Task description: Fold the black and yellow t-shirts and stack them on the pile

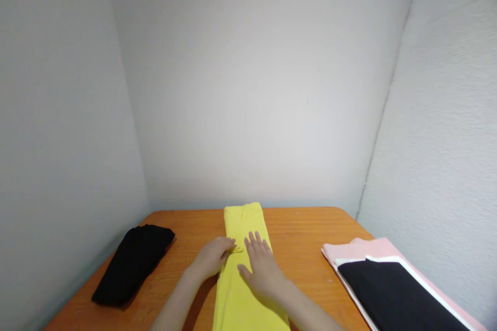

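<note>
A yellow garment (243, 222) lies folded into a long narrow strip down the middle of the orange wooden table (303, 232). My right hand (262, 268) rests flat on the strip with its fingers stretched out. At the strip's left edge, my left hand (213, 257) has its fingers curled and pinches a small fold of the yellow cloth.
A folded black garment (134, 264) lies on the table's left side. At the right edge sits a stack of folded clothes (392, 284): black on top, white beneath, pink at the bottom. Pale walls close in on the left, back and right.
</note>
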`<move>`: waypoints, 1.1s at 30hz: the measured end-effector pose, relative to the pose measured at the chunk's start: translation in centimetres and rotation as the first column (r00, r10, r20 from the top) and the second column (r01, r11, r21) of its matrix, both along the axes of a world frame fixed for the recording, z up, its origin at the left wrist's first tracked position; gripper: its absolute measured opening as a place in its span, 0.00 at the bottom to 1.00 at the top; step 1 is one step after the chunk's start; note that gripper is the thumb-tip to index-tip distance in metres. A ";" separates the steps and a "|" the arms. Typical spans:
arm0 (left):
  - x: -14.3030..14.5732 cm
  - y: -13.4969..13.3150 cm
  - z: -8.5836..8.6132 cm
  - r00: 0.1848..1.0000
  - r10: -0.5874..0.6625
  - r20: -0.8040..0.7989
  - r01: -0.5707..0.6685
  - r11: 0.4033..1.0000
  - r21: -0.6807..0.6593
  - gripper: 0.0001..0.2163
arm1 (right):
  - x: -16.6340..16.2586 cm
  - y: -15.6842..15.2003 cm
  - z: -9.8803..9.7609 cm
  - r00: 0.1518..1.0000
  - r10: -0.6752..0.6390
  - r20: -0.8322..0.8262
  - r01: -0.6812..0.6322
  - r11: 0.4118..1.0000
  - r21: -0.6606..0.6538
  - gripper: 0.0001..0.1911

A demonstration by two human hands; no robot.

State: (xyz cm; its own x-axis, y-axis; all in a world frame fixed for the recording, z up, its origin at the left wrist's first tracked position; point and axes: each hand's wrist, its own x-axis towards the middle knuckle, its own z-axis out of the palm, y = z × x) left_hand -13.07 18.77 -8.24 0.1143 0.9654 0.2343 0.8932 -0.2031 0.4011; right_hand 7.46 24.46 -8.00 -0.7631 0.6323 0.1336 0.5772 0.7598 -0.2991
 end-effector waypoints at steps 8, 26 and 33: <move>-0.1 -1.3 0.0 0.974 0.024 -0.225 -0.026 1.000 -0.007 0.18 | 7.2 -5.8 -1.3 0.981 0.189 0.040 -0.185 0.978 -0.101 0.41; 2.4 -7.4 0.1 0.948 -0.159 -0.275 0.109 0.976 -0.186 0.24 | 10.3 -11.2 1.2 0.881 0.472 0.022 -0.463 0.873 -0.153 0.37; 5.5 -8.3 1.6 0.925 -0.051 -0.378 0.028 0.997 -0.067 0.23 | 11.8 -11.1 1.4 0.888 0.457 0.040 -0.445 0.880 -0.167 0.38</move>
